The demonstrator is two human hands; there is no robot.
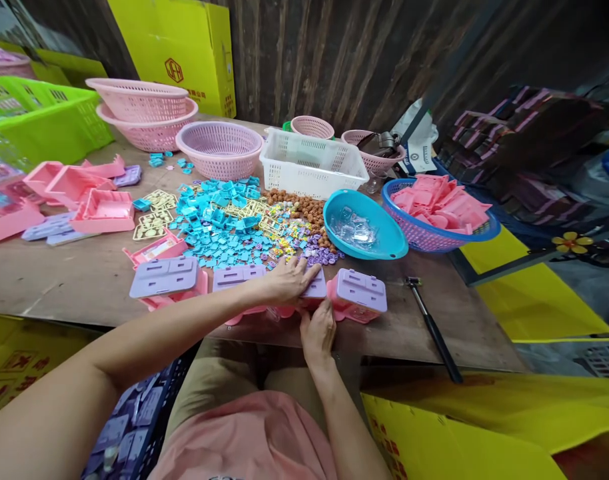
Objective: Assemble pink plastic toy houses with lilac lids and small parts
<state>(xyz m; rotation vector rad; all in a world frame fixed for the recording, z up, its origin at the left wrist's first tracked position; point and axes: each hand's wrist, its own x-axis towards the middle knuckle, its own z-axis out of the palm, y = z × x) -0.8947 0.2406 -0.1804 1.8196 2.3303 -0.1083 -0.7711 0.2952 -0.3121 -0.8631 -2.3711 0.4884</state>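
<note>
My left hand (287, 280) lies flat, fingers stretched, on top of a lilac-and-pink toy box (244, 279) at the table's front edge. My right hand (318, 328) grips the front side of the same box, fingers pressed against it. A second lilac-topped pink box (360, 293) stands just to the right, and a third (167, 277) to the left. Behind the boxes spreads a heap of small blue plastic parts (219, 227), with purple buttons (320, 252) and brown beads (304, 205) beside it.
A turquoise bowl (384, 240) holds clear pieces; a blue basket (484, 230) holds pink lids. A white basket (312, 167) and pink colanders (219, 148) stand behind. A small hammer (432, 327) lies at the right. Pink trays (104, 210) sit left, next to a green crate (39, 120).
</note>
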